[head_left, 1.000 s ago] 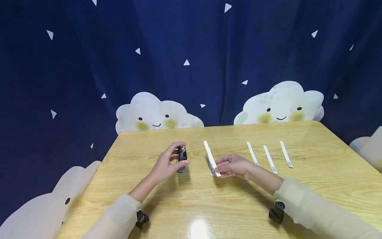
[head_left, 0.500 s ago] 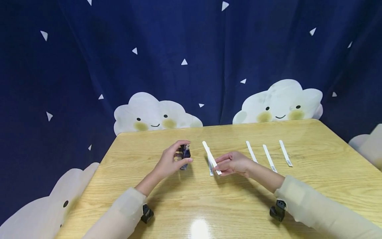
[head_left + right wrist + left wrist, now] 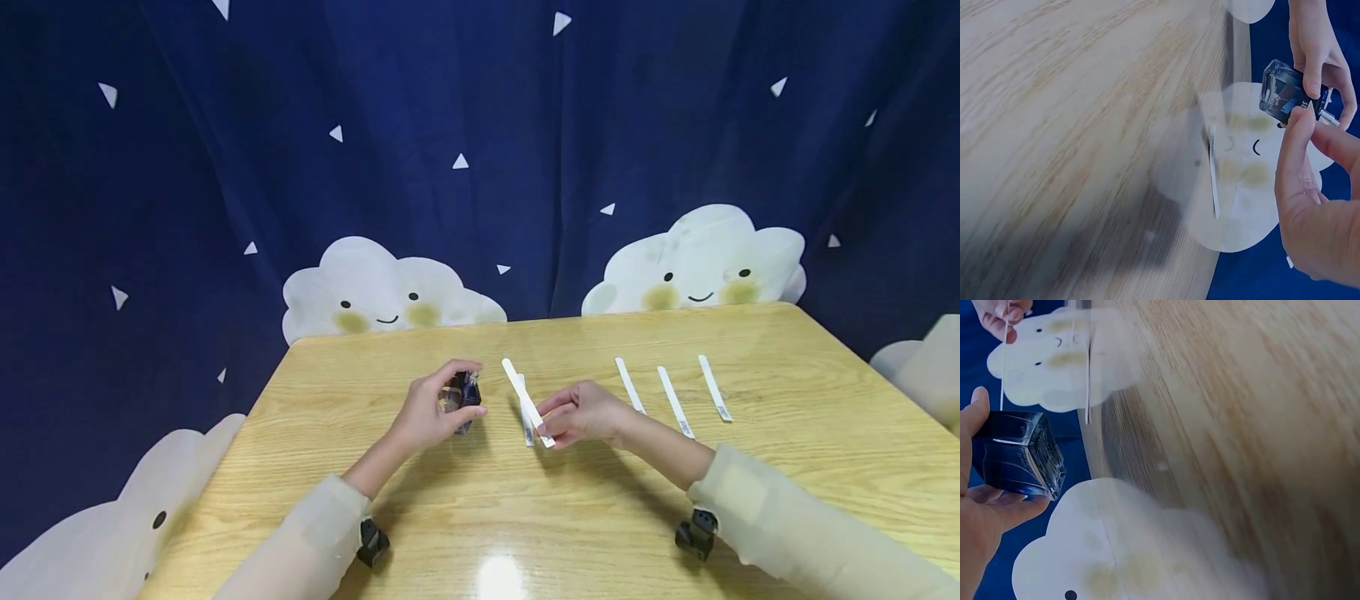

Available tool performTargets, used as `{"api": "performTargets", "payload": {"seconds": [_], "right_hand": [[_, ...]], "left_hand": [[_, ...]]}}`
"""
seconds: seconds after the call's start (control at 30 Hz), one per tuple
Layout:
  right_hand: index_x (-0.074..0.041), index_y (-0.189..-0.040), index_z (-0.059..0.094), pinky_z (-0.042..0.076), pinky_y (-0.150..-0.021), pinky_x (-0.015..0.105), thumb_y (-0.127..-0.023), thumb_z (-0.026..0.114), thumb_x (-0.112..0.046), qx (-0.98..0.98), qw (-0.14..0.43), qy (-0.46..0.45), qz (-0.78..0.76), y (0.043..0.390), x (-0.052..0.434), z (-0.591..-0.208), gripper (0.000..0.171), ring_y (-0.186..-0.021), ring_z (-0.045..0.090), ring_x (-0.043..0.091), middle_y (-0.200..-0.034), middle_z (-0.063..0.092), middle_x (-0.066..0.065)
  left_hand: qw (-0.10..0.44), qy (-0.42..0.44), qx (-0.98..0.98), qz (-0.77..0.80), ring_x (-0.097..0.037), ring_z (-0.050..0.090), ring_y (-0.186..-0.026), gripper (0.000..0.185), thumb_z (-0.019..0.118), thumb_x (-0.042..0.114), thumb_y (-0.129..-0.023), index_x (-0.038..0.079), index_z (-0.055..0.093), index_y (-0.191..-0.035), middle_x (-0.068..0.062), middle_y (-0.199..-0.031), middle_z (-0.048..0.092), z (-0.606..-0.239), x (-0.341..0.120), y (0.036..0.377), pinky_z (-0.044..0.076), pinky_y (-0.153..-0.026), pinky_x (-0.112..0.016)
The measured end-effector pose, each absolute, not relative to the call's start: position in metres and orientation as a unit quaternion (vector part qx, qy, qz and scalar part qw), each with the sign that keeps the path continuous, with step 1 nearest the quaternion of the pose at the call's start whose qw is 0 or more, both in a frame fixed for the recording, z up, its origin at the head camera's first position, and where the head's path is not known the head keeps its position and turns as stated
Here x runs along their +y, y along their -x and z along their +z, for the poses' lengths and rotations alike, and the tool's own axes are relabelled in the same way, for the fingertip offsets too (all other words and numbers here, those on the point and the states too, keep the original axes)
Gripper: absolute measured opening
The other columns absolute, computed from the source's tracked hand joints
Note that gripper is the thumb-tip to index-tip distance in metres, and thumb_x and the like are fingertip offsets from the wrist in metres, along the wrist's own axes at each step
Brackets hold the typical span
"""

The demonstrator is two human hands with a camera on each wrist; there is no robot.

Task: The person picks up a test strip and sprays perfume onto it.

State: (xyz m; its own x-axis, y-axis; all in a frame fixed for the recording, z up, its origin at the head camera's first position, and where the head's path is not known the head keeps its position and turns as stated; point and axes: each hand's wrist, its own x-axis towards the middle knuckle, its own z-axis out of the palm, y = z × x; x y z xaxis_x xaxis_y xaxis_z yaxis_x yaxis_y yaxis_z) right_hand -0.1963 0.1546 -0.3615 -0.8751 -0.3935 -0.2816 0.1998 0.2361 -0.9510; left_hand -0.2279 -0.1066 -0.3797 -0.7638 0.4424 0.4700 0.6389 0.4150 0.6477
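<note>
In the head view my left hand (image 3: 426, 418) grips a dark blue glass perfume bottle (image 3: 470, 390), index finger at its sprayer top and thumb at the lower end. The left wrist view shows the square bottle (image 3: 1013, 453) held clear of the table. My right hand (image 3: 588, 414) pinches the near end of a white paper test strip (image 3: 517, 383), which slants up and left toward the bottle with a short gap between them. Another white strip (image 3: 528, 435) lies on the table, partly behind the held one.
Three more white strips (image 3: 677, 402) lie apart on the wooden table (image 3: 480, 500), right of my right hand. Behind the table's far edge hangs a dark blue curtain (image 3: 420, 83) with clouds and triangles. A small black device (image 3: 697, 533) sits at my right cuff.
My left hand has moved a little to the right with the perfume bottle, closer to the held strip. The right hand keeps its pinch on the strip, nearly still.
</note>
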Motion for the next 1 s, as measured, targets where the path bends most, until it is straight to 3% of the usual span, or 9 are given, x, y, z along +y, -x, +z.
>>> {"api": "performTargets", "payload": {"seconds": [0.37, 0.57, 1.0], "right_hand": [[0.016, -0.114, 0.058, 0.061, -0.069, 0.027, -0.081, 0.07, -0.001, 0.75, 0.243, 0.082, -0.61, 0.1947, 0.1549, -0.3621, 0.04, -0.068, 0.068, 0.009, -0.082, 0.075, 0.005], [0.015, -0.114, 0.058, 0.061, -0.069, 0.028, -0.08, 0.071, -0.001, 0.753, 0.242, 0.081, -0.607, 0.1934, 0.1545, -0.3617, 0.039, -0.067, 0.068, 0.009, -0.087, 0.076, 0.012], [0.014, -0.115, 0.057, 0.061, -0.071, 0.03, -0.081, 0.071, 0.0, 0.747, 0.247, 0.079, -0.612, 0.1929, 0.1562, -0.3594, 0.04, -0.067, 0.068, 0.009, -0.087, 0.076, 0.01]], "left_hand": [[0.123, 0.301, -0.833, -0.447, -0.022, 0.071, -0.084, 0.053, 0.081, 0.017, -0.077, 0.018, 0.058, -0.124, -0.013, -0.12, 0.066, -0.379, -0.1019, 0.2246, 0.06, -0.07, -0.033], [0.133, 0.28, -0.844, -0.437, -0.017, 0.069, -0.078, 0.053, 0.081, 0.019, -0.077, 0.024, 0.058, -0.124, -0.009, -0.124, 0.066, -0.3778, -0.1001, 0.2229, 0.056, -0.062, -0.025], [0.125, 0.23, -0.843, -0.47, -0.027, 0.068, -0.097, 0.057, 0.082, 0.014, -0.076, 0.025, 0.057, -0.126, -0.014, -0.117, 0.067, -0.3728, -0.0971, 0.2223, 0.059, -0.08, -0.041]]}}
